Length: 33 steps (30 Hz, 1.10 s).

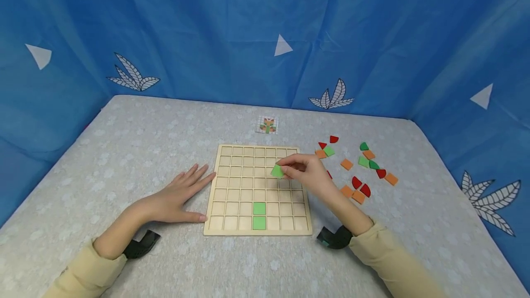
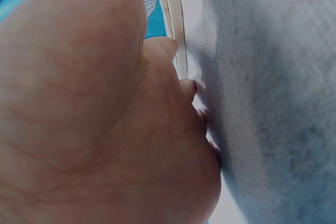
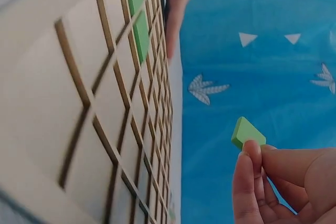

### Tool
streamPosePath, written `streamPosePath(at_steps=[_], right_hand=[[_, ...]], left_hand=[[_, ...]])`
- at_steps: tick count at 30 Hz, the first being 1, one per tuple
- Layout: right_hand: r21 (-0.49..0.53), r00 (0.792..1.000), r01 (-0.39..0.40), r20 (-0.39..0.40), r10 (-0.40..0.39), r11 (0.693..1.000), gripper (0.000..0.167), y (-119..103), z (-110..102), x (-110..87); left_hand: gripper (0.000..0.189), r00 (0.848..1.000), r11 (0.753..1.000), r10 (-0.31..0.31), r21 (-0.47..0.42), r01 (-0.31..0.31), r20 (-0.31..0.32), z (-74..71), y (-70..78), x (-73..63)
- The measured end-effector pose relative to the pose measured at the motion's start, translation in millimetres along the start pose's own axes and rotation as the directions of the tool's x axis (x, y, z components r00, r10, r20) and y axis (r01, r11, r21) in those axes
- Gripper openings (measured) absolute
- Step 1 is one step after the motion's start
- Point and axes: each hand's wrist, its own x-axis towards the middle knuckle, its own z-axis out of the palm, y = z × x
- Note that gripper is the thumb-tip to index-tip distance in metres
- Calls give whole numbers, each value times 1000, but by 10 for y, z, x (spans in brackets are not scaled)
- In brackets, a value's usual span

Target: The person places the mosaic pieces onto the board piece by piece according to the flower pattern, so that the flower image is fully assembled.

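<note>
Between thumb and fingertips my right hand (image 1: 307, 171) pinches a light green square tile (image 1: 277, 171), held above the wooden grid board (image 1: 208, 215). The right wrist view shows this green tile (image 3: 248, 132) raised off the board's surface. Two light green squares (image 1: 259, 215) lie in neighbouring cells of one column, in the two rows nearest me. My left hand (image 1: 174, 201) rests with fingers spread on the table at the board's left side, thumb and index fingertips at its edge. In the left wrist view, the palm (image 2: 105, 129) hides most of the board.
Right of the board lie scattered orange squares (image 1: 347, 164), red quarter-circle pieces (image 1: 365, 190), green squares (image 1: 363, 161) and dark green pieces (image 1: 364, 146). Behind the board is a small pattern card (image 1: 267, 125). A blue curtain (image 1: 207, 36) hangs behind the patterned tablecloth (image 1: 174, 128).
</note>
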Motion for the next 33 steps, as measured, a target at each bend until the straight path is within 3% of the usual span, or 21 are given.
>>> streamPosePath(at_steps=[9,17,24,30,33], right_hand=[[91,993,-71,98,62,993,15,105,292,-37],[104,988,-117,118,104,988,11,127,407,-25],[-36,993,0,117,5,999,9,280,429,14],[-174,989,93,128,-71,980,7,263,457,-2],[-203,988,104,134,-78,974,6,250,464,-15]], left_hand=[[100,1000,1000,-11,9,11,10,1,0,9],[100,1000,1000,-12,12,12,8,-17,-2,10],[101,1000,1000,-19,15,19,9,-19,-11,15],[101,1000,1000,-19,18,19,12,-15,-12,17],[101,1000,1000,-19,18,19,12,-15,-7,18]])
